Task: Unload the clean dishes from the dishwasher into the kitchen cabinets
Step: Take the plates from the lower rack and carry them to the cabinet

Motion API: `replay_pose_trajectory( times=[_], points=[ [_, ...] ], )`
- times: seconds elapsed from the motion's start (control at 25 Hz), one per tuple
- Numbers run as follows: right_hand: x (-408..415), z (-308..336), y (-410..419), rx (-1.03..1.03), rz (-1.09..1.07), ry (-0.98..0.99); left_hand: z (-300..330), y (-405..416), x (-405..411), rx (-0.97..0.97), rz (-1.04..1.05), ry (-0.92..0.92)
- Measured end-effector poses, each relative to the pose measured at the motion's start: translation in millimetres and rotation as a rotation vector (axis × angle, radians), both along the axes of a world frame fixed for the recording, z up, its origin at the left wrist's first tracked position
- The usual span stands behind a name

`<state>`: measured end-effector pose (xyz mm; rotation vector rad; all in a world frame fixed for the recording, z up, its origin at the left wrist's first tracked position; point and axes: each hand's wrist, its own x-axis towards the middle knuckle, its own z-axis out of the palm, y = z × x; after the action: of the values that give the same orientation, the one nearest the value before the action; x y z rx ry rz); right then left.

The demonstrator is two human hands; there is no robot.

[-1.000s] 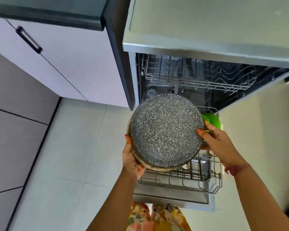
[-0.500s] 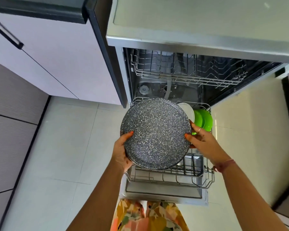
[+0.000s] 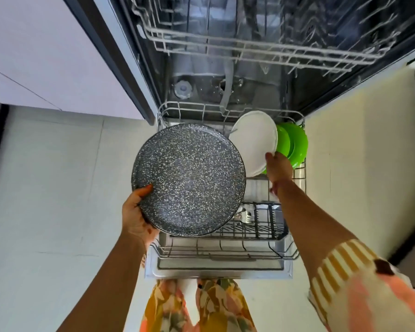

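A large dark speckled plate (image 3: 189,180) is held over the left half of the pulled-out lower dishwasher rack (image 3: 225,254). My left hand (image 3: 137,216) grips its lower left rim. My right hand (image 3: 277,167) has its fingers on the lower right edge of a white plate (image 3: 255,137) that stands upright at the rack's back. Two green plates (image 3: 295,144) stand right behind the white one. Whether the fingers have closed around the white plate is hidden.
A black cutlery basket (image 3: 261,221) with some cutlery sits in the rack's front right. The upper rack (image 3: 261,44) hangs above the open tub. White cabinet fronts (image 3: 46,56) rise to the left, and a pale tiled floor (image 3: 46,200) lies around.
My right hand let go of the speckled plate and moved right onto the white plate. The left hand alone now holds the speckled plate. The view dropped closer to the rack.
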<state>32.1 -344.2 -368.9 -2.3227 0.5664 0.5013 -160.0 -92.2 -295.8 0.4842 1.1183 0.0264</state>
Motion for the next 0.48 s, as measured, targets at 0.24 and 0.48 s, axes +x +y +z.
replay_pose_trajectory(
  times=[0.24,0.48],
  points=[
    [9,-17,-5,0.115,-0.014,-0.023,-10,-7,-11,-0.037,0.005,-0.026],
    [-40,131,8,0.023,0.28,-0.472,55,-2,-13,-0.065,0.012,-0.075]
  ],
)
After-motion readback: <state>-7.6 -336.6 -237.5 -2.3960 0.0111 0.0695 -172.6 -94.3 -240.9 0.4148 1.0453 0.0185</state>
